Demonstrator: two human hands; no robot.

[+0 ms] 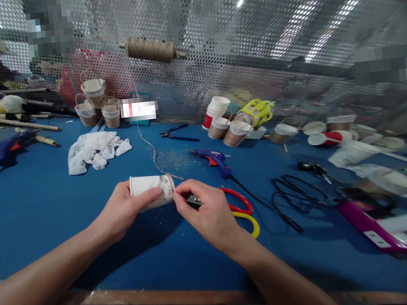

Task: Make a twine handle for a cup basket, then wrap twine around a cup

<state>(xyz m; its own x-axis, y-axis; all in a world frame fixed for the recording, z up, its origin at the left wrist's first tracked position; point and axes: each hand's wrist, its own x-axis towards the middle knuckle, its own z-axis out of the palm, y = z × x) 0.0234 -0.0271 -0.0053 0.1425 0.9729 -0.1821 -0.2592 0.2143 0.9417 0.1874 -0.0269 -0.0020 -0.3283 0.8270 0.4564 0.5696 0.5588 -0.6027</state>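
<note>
A white paper cup (pixel 144 184) with a grey printed pattern lies sideways above the blue table, and my left hand (pixel 127 204) is wrapped round it, thumb on top. Brown twine (pixel 170 181) circles the cup's right end. There, my right hand (pixel 209 210) pinches at the twine with thumb and forefinger; the exact grip is partly hidden. A loose length of twine (pixel 153 150) runs from near these fingers up toward the spool (pixel 151 50). Behind my right hand are scissors with red and yellow handles (pixel 245 206), partly covered by it.
A blue glue gun (pixel 213 160) lies beyond my right hand, its cord trailing right. Pliers (pixel 180 134), crumpled white cloth (pixel 96 149) and twine-wrapped cups (pixel 111 114) stand or lie farther back. Another glue gun (pixel 10 147) is at left, a purple power strip (pixel 371 227) at right.
</note>
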